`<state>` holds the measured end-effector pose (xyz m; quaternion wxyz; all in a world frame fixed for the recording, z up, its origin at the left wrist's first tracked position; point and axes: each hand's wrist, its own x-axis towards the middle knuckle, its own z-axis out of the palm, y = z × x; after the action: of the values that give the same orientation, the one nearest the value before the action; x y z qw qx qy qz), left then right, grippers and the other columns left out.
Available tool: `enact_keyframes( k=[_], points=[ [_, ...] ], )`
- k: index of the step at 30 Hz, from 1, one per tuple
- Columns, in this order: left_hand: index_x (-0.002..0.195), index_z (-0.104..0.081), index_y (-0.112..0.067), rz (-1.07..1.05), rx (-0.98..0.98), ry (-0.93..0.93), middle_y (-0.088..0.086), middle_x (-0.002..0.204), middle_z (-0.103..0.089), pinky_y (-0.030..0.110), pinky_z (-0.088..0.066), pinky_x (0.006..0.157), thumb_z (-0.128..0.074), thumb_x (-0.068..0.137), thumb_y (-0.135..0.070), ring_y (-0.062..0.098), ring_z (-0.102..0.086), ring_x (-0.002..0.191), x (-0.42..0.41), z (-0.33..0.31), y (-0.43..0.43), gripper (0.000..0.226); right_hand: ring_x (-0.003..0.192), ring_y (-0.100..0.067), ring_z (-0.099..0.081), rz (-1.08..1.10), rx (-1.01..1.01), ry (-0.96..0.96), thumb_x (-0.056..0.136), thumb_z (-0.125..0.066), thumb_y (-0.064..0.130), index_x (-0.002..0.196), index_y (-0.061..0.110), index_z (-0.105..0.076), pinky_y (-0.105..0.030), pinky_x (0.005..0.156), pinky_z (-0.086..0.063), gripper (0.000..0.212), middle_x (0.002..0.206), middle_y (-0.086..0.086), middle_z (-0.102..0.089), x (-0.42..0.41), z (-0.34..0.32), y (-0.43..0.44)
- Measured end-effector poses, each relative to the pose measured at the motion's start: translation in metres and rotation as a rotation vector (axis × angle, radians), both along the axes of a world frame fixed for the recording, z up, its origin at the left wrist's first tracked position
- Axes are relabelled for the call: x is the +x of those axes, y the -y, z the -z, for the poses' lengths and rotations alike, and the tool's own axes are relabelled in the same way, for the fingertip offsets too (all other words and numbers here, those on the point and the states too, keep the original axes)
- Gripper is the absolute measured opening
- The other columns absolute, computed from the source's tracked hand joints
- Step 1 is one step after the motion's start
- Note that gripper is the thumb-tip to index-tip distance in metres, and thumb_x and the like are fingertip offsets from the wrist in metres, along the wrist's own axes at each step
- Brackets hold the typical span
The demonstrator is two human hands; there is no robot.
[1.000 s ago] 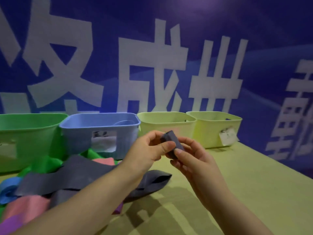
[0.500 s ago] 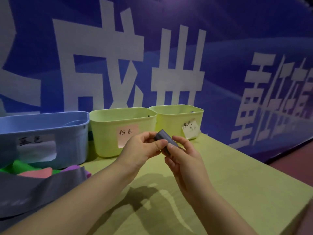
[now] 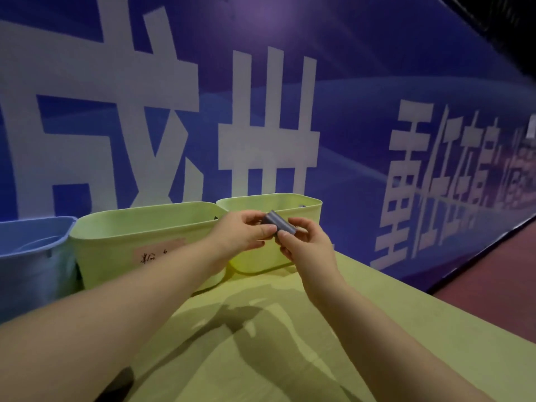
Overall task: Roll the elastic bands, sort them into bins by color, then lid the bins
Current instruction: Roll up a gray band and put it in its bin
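A small rolled grey elastic band is held in the air between both hands. My left hand pinches its left end with thumb and fingers. My right hand pinches its right end from below. The roll hangs just in front of the rightmost yellow-green bin, level with its rim. Left of that stands a second yellow-green bin with a pink label, partly hidden by my left forearm. A blue bin sits at the far left edge.
The bins stand in a row against a blue wall banner with large white characters. The yellow-green table stretches toward me, its right edge running diagonally, with red floor beyond it.
My view swung right: the loose bands and the green bin left the frame. Both hands carried the grey roll forward, up to the rightmost bin's front rim.
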<state>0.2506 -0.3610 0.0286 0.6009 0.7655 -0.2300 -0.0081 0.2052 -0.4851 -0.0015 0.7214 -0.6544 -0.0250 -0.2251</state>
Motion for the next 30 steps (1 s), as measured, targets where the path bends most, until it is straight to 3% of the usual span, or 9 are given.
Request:
enact_keyframes(
  k=[4,8,11,13,18,21,24,27,30],
  points=[
    [0.129,-0.052,-0.012,-0.193,0.226,0.182,0.005,0.117,-0.061,0.033,-0.054,0.085,-0.064,0.086,-0.016,0.017,-0.062,0.097,0.036,-0.010,0.012,0.045,0.089,-0.017,-0.061,0.098,-0.099,0.008,0.087,-0.060,0.008,0.115,0.017,-0.054,-0.031,0.081,-0.053,0.029,0.103,-0.001,-0.061,0.052,-0.006,0.010],
    [0.138,-0.041,-0.014,-0.370,0.431,0.294,0.007,0.130,-0.054,0.040,-0.051,0.090,-0.063,0.086,-0.016,0.022,-0.062,0.099,0.066,-0.014,0.012,0.056,0.089,-0.014,-0.056,0.202,-0.033,0.035,0.090,-0.057,0.010,0.112,0.020,-0.053,-0.034,0.085,-0.052,0.025,0.097,0.004,-0.056,0.093,-0.009,0.016],
    [0.139,-0.039,-0.016,-0.395,0.678,0.381,0.008,0.122,-0.058,0.033,-0.052,0.083,-0.052,0.093,-0.017,0.021,-0.061,0.098,0.077,-0.004,0.013,0.048,0.079,-0.006,-0.053,0.305,-0.098,0.081,0.090,-0.056,0.016,0.114,0.021,-0.050,-0.019,0.063,-0.046,0.025,0.096,0.006,-0.054,0.109,-0.012,0.027],
    [0.132,-0.046,-0.012,-0.398,0.806,0.489,0.009,0.118,-0.059,0.030,-0.047,0.080,-0.043,0.097,-0.016,0.022,-0.059,0.100,0.080,0.001,0.014,0.036,0.077,-0.005,-0.052,0.354,-0.149,0.111,0.089,-0.056,0.018,0.116,0.021,-0.049,-0.019,0.057,-0.041,0.028,0.100,0.006,-0.055,0.114,-0.014,0.035],
    [0.096,-0.060,-0.007,-0.386,0.771,0.581,0.008,0.097,-0.060,0.032,-0.044,0.079,-0.044,0.095,-0.013,0.025,-0.057,0.093,0.075,0.006,0.015,0.018,0.073,-0.001,-0.049,0.346,-0.283,0.141,0.089,-0.056,0.016,0.115,0.021,-0.049,-0.015,0.054,-0.037,0.028,0.098,0.007,-0.052,0.113,-0.020,0.042],
    [0.092,-0.059,-0.012,-0.353,0.752,0.563,0.005,0.092,-0.059,0.031,-0.044,0.076,-0.044,0.097,-0.018,0.022,-0.057,0.089,0.067,0.008,0.012,0.017,0.083,-0.008,-0.052,0.313,-0.486,0.135,0.086,-0.058,0.013,0.113,0.019,-0.053,-0.015,0.060,-0.041,0.028,0.100,0.006,-0.053,0.106,-0.034,0.043],
    [0.092,-0.059,-0.014,-0.318,0.739,0.570,0.000,0.088,-0.058,0.031,-0.046,0.076,-0.046,0.096,-0.025,0.018,-0.056,0.086,0.054,0.003,0.005,0.017,0.093,-0.017,-0.053,0.313,-0.706,0.083,0.084,-0.061,0.011,0.111,0.019,-0.056,-0.024,0.070,-0.049,0.029,0.103,0.001,-0.054,0.095,-0.052,0.046],
    [0.090,-0.060,-0.017,-0.283,0.707,0.566,-0.003,0.084,-0.059,0.032,-0.050,0.077,-0.049,0.095,-0.030,0.015,-0.058,0.082,0.038,-0.002,0.000,0.018,0.094,-0.021,-0.055,0.317,-0.914,0.021,0.082,-0.066,0.019,0.107,0.020,-0.057,-0.037,0.083,-0.053,0.027,0.102,-0.002,-0.057,0.082,-0.063,0.041],
    [0.087,-0.058,-0.020,-0.240,0.733,0.527,-0.003,0.080,-0.060,0.033,-0.051,0.076,-0.049,0.095,-0.029,0.015,-0.060,0.080,0.027,-0.003,-0.001,0.016,0.091,-0.021,-0.056,0.265,-1.043,-0.066,0.079,-0.069,0.022,0.102,0.019,-0.057,-0.038,0.084,-0.053,0.026,0.098,-0.003,-0.058,0.075,-0.064,0.033]
  ],
)
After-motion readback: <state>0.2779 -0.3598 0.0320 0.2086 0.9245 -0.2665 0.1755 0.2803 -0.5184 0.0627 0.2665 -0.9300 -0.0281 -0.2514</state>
